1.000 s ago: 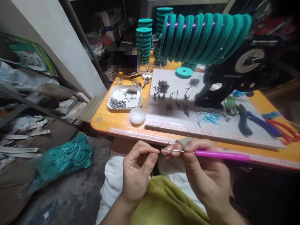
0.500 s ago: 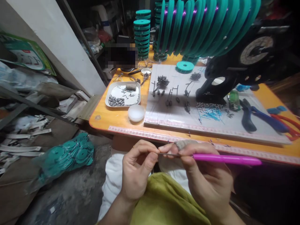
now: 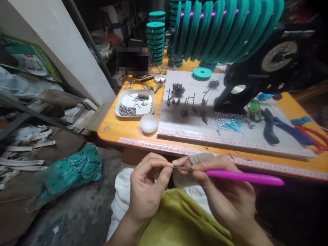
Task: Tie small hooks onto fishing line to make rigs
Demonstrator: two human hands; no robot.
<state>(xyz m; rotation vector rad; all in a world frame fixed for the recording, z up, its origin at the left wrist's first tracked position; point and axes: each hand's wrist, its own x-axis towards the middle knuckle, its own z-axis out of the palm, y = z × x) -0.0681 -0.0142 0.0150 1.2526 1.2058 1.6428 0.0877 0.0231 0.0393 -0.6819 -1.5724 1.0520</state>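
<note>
A tool with a bright pink handle [image 3: 246,177] and a thin metal shaft [image 3: 182,168] lies level across my lap, in front of the table's edge. My right hand [image 3: 225,191] is closed on it where handle and shaft meet, and a beige wrap [image 3: 201,158] covers one of its fingers. At the shaft's left end, my left hand [image 3: 150,188] is pinched with thumb and forefinger together. Whatever sits between those left fingertips is too small to name. The two hands nearly meet, above an olive-green cloth [image 3: 179,215].
On the orange table [image 3: 110,126] stand a white tray [image 3: 118,114] of small metal pieces, a white round cup [image 3: 149,123] and a white board [image 3: 184,131] with rigs and pliers [image 3: 289,130]. Teal spools [image 3: 228,30] hang on a black machine [image 3: 230,92]. A bag of spools [image 3: 74,171] lies left.
My right hand and the pink-handled tool have shifted slightly left, and the handle tilts a little more. My left hand stays pinched, a touch further left.
</note>
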